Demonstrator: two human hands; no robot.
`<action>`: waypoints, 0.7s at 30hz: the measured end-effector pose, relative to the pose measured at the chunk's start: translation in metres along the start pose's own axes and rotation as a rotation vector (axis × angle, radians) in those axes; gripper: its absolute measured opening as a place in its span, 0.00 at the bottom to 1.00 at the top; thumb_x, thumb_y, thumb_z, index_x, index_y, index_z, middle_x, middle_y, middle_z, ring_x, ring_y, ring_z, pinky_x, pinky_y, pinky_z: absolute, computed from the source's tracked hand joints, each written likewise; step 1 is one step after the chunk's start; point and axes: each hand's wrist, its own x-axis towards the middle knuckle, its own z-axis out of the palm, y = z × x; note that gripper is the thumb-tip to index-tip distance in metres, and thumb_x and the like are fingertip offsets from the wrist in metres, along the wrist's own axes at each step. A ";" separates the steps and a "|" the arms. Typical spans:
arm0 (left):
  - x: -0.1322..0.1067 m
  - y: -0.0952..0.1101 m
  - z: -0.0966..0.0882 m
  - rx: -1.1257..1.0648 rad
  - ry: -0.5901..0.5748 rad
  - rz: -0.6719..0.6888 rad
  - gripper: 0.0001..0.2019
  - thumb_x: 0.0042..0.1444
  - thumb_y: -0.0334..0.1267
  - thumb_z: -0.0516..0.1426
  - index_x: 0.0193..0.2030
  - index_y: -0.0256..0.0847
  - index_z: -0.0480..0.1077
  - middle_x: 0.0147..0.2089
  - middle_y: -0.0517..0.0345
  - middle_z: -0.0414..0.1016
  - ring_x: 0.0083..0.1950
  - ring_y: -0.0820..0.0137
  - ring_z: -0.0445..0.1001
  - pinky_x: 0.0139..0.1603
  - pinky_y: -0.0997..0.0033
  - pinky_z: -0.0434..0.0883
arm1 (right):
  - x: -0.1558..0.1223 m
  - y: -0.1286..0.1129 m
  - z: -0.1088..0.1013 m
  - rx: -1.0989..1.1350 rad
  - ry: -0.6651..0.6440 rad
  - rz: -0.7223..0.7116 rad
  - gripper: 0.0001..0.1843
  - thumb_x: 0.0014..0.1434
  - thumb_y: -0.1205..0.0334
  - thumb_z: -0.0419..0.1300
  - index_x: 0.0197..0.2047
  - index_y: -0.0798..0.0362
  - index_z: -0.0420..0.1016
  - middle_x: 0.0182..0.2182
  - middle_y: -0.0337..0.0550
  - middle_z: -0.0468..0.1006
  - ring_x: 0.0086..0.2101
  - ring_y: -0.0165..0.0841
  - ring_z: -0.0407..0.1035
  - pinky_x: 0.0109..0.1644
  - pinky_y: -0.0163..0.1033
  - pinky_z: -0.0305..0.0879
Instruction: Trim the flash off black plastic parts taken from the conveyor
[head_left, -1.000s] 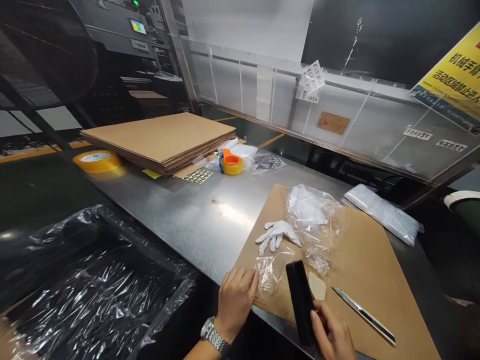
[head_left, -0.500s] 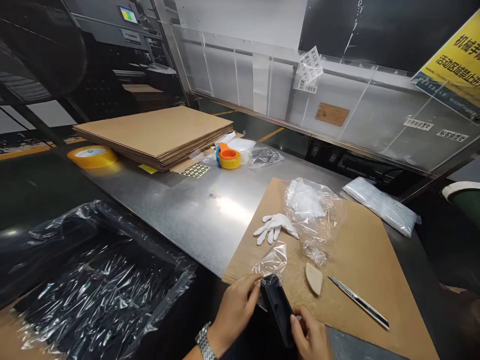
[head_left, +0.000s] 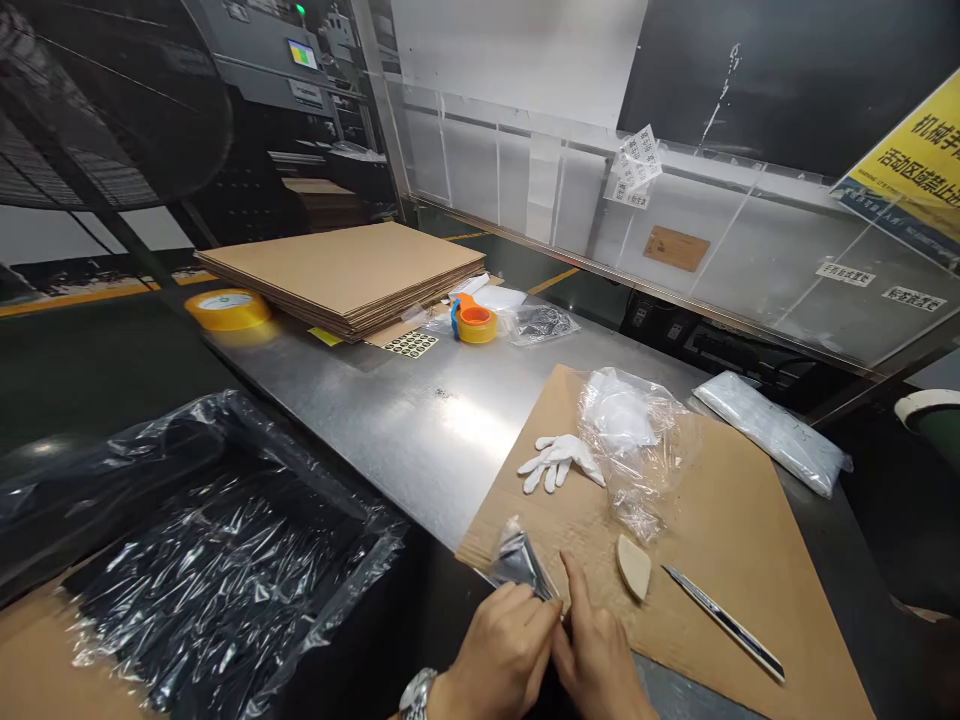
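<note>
The left hand (head_left: 506, 637) grips a clear-plastic-wrapped, oblong black object (head_left: 523, 563); the right hand (head_left: 600, 650) extends its forefinger, any hold unclear.

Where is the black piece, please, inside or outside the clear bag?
At least partly inside: the black piece shows through the clear bag; near end unclear.
</note>
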 end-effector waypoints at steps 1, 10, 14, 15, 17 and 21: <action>0.002 0.000 -0.006 -0.003 -0.005 0.013 0.10 0.55 0.26 0.47 0.35 0.38 0.68 0.25 0.55 0.71 0.26 0.67 0.68 0.26 0.69 0.65 | 0.005 -0.005 -0.004 0.042 -0.037 -0.010 0.30 0.58 0.61 0.46 0.62 0.66 0.53 0.16 0.38 0.71 0.18 0.34 0.67 0.22 0.34 0.58; 0.028 -0.023 -0.073 0.067 -0.183 -0.304 0.12 0.55 0.27 0.47 0.32 0.40 0.70 0.28 0.55 0.72 0.31 0.66 0.70 0.32 0.68 0.64 | 0.057 -0.066 -0.070 -0.264 -0.149 -0.175 0.16 0.60 0.63 0.47 0.24 0.53 0.68 0.18 0.41 0.71 0.22 0.31 0.66 0.26 0.33 0.52; 0.038 -0.035 -0.106 -0.313 -0.065 -0.505 0.10 0.55 0.33 0.50 0.36 0.42 0.74 0.26 0.58 0.71 0.28 0.69 0.68 0.31 0.70 0.61 | 0.076 -0.100 -0.102 -0.146 -0.248 -0.339 0.11 0.57 0.68 0.48 0.27 0.53 0.69 0.19 0.37 0.68 0.22 0.28 0.63 0.26 0.32 0.53; 0.037 -0.038 -0.112 -0.510 0.024 -0.570 0.10 0.54 0.35 0.52 0.38 0.42 0.73 0.25 0.60 0.70 0.27 0.71 0.66 0.31 0.72 0.61 | 0.079 -0.109 -0.107 -0.023 -0.288 -0.349 0.11 0.58 0.68 0.48 0.30 0.53 0.70 0.19 0.37 0.68 0.21 0.27 0.63 0.26 0.31 0.54; 0.029 -0.044 -0.116 -0.941 0.333 -0.745 0.10 0.51 0.40 0.55 0.40 0.42 0.73 0.21 0.64 0.65 0.25 0.74 0.63 0.29 0.75 0.61 | 0.083 -0.124 -0.108 0.281 -0.343 -0.310 0.10 0.59 0.64 0.48 0.34 0.54 0.70 0.21 0.37 0.69 0.21 0.26 0.63 0.24 0.30 0.57; -0.014 -0.044 -0.085 -1.299 0.831 -1.089 0.15 0.49 0.48 0.57 0.21 0.39 0.65 0.15 0.67 0.56 0.18 0.78 0.55 0.21 0.78 0.56 | 0.079 -0.147 -0.078 0.578 -0.293 -0.226 0.11 0.60 0.57 0.51 0.39 0.53 0.70 0.22 0.38 0.70 0.21 0.27 0.64 0.24 0.31 0.60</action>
